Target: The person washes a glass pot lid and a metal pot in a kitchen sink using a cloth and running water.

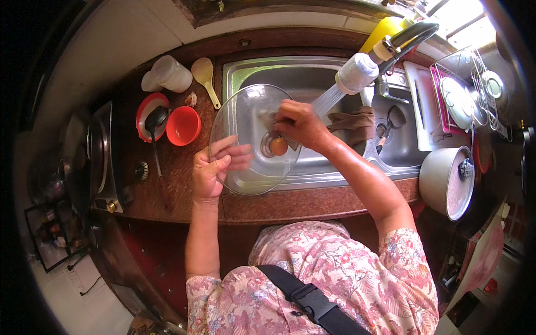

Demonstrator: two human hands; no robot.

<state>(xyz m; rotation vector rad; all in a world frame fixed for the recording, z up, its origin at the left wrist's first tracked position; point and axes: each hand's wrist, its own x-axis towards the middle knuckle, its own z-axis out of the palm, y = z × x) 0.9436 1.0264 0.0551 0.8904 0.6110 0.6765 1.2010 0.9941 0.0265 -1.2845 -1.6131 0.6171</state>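
Note:
My left hand (217, 167) grips the left edge of a round clear glass lid (247, 180) with a metal rim. The lid is tilted above the left bowl of a stainless steel sink (335, 167). My right hand (299, 125) is at the lid's upper right part, its fingers bunched and blurred; whether they hold a scrubber cannot be made out. An orange-brown round knob (278, 146) shows just below those fingers, near the drain seen through the glass. Water streams from the white filter head (358, 73) of the faucet (402, 42) and passes behind my right hand.
A brown cloth (356, 123) drapes by the sink divider; a spatula (393, 119) lies in the right bowl. Left on the counter are red bowls (184, 125), a black ladle (156, 121) and a rice paddle (204, 75). An aluminium pot (435, 180) and dish rack (456, 92) stand right.

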